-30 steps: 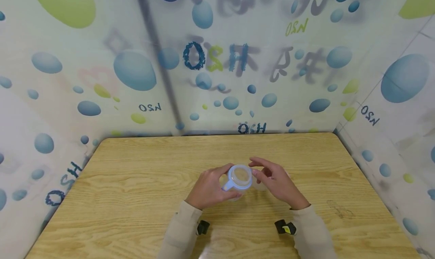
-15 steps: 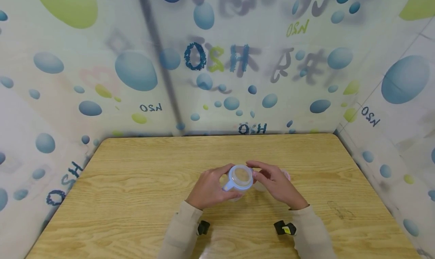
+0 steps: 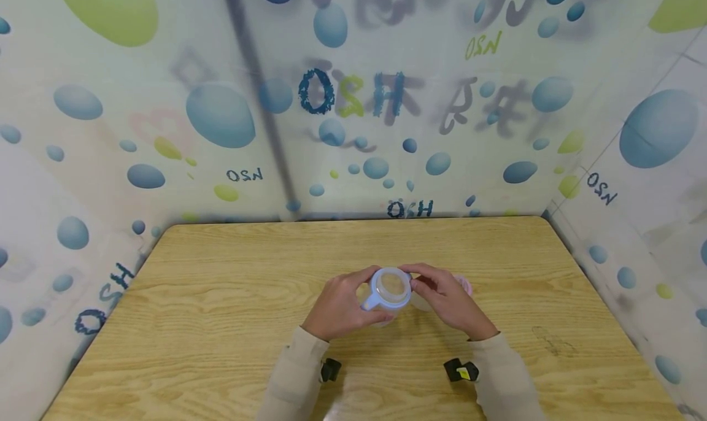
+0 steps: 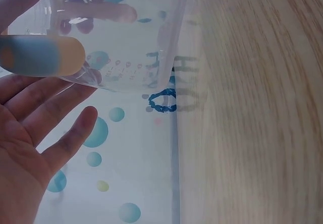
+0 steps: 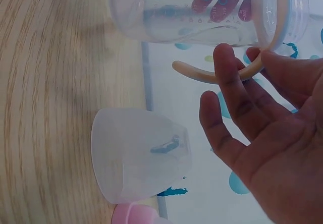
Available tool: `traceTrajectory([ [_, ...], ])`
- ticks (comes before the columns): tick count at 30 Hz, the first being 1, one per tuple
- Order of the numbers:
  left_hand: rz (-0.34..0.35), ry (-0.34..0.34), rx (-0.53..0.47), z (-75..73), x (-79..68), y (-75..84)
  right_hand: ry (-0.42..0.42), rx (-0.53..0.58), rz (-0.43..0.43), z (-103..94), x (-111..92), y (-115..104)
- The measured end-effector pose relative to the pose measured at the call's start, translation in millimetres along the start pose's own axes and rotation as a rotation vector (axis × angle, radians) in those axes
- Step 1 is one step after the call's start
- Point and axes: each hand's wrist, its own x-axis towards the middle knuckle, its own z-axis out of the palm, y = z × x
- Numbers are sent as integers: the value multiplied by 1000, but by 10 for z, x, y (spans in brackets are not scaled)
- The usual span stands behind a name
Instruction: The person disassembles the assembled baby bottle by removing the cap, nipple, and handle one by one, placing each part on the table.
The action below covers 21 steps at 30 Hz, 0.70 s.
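A clear baby bottle (image 5: 186,24) with printed marks stands close over the table, its open mouth facing up. Around its neck sits a light-blue handle ring (image 3: 374,299), cream-coloured in the right wrist view. My left hand (image 3: 342,304) grips the bottle between thumb and fingers from the left, one handle arm (image 4: 45,55) sticking out near the palm. On the other side, my right hand (image 3: 453,298) pinches the ring where its second curved arm (image 5: 194,73) begins. The right ring and little fingers hang free of it.
Just right of the bottle, a translucent dome cap (image 5: 136,156) stands on the wooden table (image 3: 221,323). Beside that cap lies a pink round part (image 3: 465,284), partly hidden behind my right hand. A patterned wall (image 3: 353,132) rises along the table's back edge.
My right hand has moved slightly left and its fingertips have come together on the handle ring. More of the pink part shows behind it. The left hand and bottle stay put.
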Motion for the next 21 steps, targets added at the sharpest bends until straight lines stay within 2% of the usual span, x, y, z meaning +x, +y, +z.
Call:
traceTrajectory([
  [8,-19,4,-7,-6,-4,10,16,-43,5,4,-6,8],
  [21,-27,-5,-17,-19,-2,13,43,-62,-40,-9,-12,0],
])
